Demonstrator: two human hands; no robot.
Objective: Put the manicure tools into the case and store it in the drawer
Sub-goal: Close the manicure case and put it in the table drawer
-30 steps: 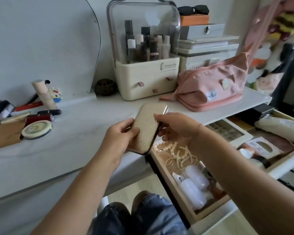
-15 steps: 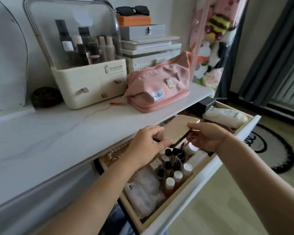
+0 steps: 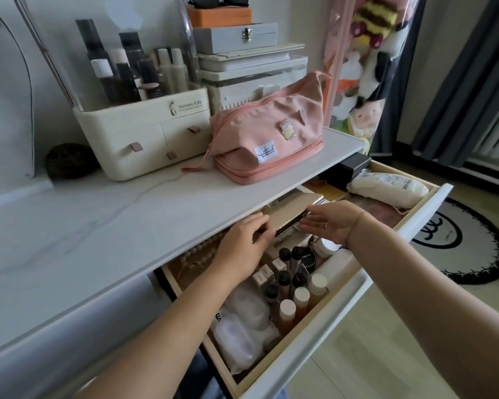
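Note:
The gold textured manicure case [image 3: 293, 210] is closed and lies inside the open drawer [image 3: 343, 295], partly under the edge of the white desktop. My left hand [image 3: 244, 246] touches the case's near left end with its fingertips. My right hand [image 3: 330, 221] is beside the case's right side, fingers straight and spread, holding nothing. No loose manicure tools are in view.
The drawer holds small bottles [image 3: 296, 295], white pouches [image 3: 242, 326], a bead strand [image 3: 196, 254], a white packet [image 3: 386, 190] and a black box [image 3: 349, 169]. On the desktop [image 3: 98, 226] stand a pink pouch [image 3: 267, 136], a cosmetics organiser [image 3: 139, 133] and stacked boxes [image 3: 248, 56].
The case went from held up above the desk, gripped by both hands, down into the drawer. My right hand has let go and opened; my left hand now only touches the case.

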